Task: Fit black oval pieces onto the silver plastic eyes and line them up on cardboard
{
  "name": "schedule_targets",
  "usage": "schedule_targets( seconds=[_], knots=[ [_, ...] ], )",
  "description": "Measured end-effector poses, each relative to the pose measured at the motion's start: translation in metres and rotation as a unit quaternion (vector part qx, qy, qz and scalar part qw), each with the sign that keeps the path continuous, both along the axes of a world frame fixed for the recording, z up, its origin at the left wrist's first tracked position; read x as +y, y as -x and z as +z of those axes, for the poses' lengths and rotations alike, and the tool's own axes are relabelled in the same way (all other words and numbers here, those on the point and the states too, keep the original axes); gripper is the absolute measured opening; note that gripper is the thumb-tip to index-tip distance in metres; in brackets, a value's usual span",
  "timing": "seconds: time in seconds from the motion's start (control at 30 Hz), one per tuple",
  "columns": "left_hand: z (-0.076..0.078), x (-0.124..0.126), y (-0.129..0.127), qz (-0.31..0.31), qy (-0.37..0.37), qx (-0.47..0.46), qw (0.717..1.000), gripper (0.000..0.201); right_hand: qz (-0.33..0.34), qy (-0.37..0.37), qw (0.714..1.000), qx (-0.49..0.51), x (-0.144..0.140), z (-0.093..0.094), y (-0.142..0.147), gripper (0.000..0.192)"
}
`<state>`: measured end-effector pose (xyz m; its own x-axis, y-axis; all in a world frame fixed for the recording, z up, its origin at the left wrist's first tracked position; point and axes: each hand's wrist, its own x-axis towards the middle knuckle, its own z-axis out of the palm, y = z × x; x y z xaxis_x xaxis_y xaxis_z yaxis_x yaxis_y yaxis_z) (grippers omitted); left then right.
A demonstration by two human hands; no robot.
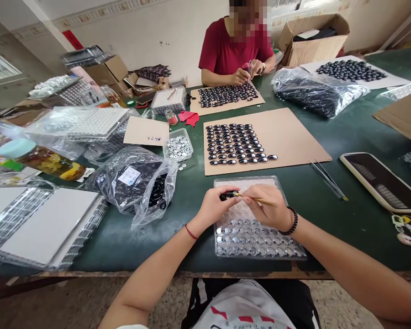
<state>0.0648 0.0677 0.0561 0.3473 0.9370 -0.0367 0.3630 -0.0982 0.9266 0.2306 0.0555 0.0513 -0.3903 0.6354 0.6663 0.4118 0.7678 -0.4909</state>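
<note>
My left hand (216, 204) pinches a small glossy black oval piece (228, 195) above a clear plastic tray. In my right hand (269, 205) is a thin paintbrush (264, 201) with a wooden handle, its tip touching or very near the black piece. The clear tray (260, 252) of round pockets lies beneath both hands. Just beyond it, a cardboard sheet (291, 137) carries rows of similar black ovals (233, 144). What fills the tray's pockets is too small to make out.
Tweezers (329, 180) and a phone (383, 180) lie to the right. On the left are a bag of black pieces (133, 183), a box of small metal discs (178, 145), a bottle (48, 160) and stacked trays (51, 224). Across the table a person (238, 55) works over another cardboard sheet.
</note>
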Motion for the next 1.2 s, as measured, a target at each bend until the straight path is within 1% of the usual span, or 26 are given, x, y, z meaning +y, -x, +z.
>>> schedule_targets(
  seconds=[0.1,0.3,0.37,0.4,0.43,0.47,0.5,0.53,0.57,0.6,0.63,0.67,0.7,0.77,0.8,0.83,0.9,1.0,1.07,1.13,1.2],
  knots=[
    [-0.002,-0.001,0.0,0.005,-0.001,0.011,1.0,0.03,-0.002,-0.001,1.0,-0.007,0.0,-0.002,0.002,0.015],
    [-0.009,-0.001,0.0,0.011,-0.048,0.006,0.999,0.021,0.013,-0.005,1.0,-0.004,-0.003,-0.008,0.006,0.016],
    [-0.01,-0.001,0.001,0.007,-0.049,-0.001,0.999,0.02,0.018,0.027,0.999,0.024,-0.001,-0.007,0.006,0.018],
    [-0.01,-0.001,0.001,0.005,-0.045,-0.008,0.999,0.021,0.016,0.067,0.996,0.05,0.0,-0.006,0.006,0.019],
    [-0.01,-0.001,0.001,0.001,-0.038,-0.017,0.999,0.021,0.013,0.126,0.988,0.087,0.002,-0.005,0.005,0.02],
    [-0.01,-0.002,0.0,-0.002,-0.029,-0.026,0.999,0.022,0.013,0.2,0.97,0.135,0.004,-0.004,0.004,0.021],
    [-0.009,-0.002,0.0,-0.006,-0.019,-0.029,0.999,0.023,0.017,0.277,0.942,0.191,0.007,-0.003,0.003,0.023],
    [-0.009,-0.003,0.0,-0.008,-0.011,-0.029,0.999,0.024,0.025,0.343,0.905,0.25,0.01,-0.002,0.002,0.026],
    [-0.008,-0.003,0.0,-0.01,-0.005,-0.025,1.0,0.024,0.036,0.391,0.868,0.303,0.012,-0.001,0.001,0.029],
    [-0.007,-0.004,0.0,-0.009,-0.001,-0.02,1.0,0.025,0.046,0.421,0.839,0.343,0.014,0.0,0.0,0.031],
    [-0.006,-0.004,0.001,-0.008,0.001,-0.016,1.0,0.026,0.051,0.435,0.823,0.362,0.015,0.0,0.0,0.032],
    [-0.005,-0.004,0.001,-0.004,0.002,-0.016,1.0,0.026,0.045,0.438,0.823,0.36,0.016,0.001,0.0,0.032],
    [-0.003,-0.004,0.001,-0.001,0.0,-0.021,1.0,0.027,0.03,0.434,0.835,0.337,0.017,0.002,0.0,0.029],
    [-0.001,-0.002,0.0,0.002,-0.01,-0.022,1.0,0.027,-0.008,0.418,0.873,0.253,0.018,0.004,0.001,0.017],
    [0.0,-0.002,0.0,0.007,-0.019,-0.017,1.0,0.027,-0.02,0.411,0.887,0.209,0.019,0.004,0.002,0.012],
    [0.0,-0.001,0.0,0.011,-0.029,-0.008,0.999,0.026,-0.024,0.411,0.895,0.173,0.02,0.005,0.002,0.012],
    [0.0,0.001,0.0,0.022,-0.045,0.02,0.999,0.025,-0.005,0.43,0.892,0.14,0.023,0.005,0.002,0.015],
    [-0.002,0.002,0.0,0.027,-0.053,0.051,0.997,0.027,0.04,0.451,0.879,0.148,0.027,0.002,0.002,0.015],
    [-0.003,0.003,-0.001,0.024,-0.049,0.054,0.997,0.028,0.057,0.454,0.875,0.155,0.027,-0.001,0.003,0.018],
    [-0.003,0.003,-0.002,0.02,-0.025,0.037,0.999,0.03,0.07,0.454,0.874,0.157,0.027,-0.002,0.004,0.021],
    [-0.002,0.003,-0.002,0.026,0.035,-0.005,0.999,0.038,0.082,0.44,0.88,0.158,0.031,-0.003,0.001,0.023]
  ],
)
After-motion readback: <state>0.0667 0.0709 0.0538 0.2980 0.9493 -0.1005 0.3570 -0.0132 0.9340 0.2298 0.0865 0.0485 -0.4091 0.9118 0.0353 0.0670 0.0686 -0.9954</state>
